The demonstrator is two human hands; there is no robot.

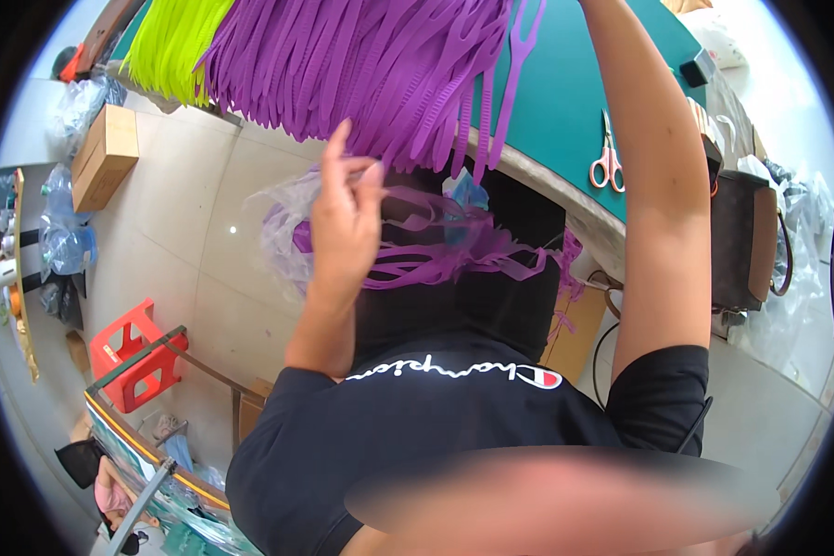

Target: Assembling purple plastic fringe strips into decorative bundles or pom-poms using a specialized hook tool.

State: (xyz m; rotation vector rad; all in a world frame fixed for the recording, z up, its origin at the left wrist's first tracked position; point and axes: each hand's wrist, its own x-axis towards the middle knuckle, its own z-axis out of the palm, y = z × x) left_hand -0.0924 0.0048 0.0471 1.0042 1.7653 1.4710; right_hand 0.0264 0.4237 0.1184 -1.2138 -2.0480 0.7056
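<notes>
Long purple rubber straps (343, 65), ridged and slotted, hang in a thick row over the near edge of the green table (565, 102). Beside them on the left hangs a bunch of yellow-green straps (176, 46). My left hand (345, 208) is just below the purple ends, index finger stretched up and the others loosely bent, with nothing visible in it. My right forearm reaches over the table and off the top edge; that hand is out of sight. Thin purple strips (435, 259) lie on my lap with a clear plastic bag (287, 218).
Scissors (607, 169) with pink handles lie on the table near my right forearm. A brown bag (743, 241) is at the right. On the left are a cardboard box (107, 157), a red stool (139, 357) and a metal-framed stand (157, 473). A person (111, 491) is at lower left.
</notes>
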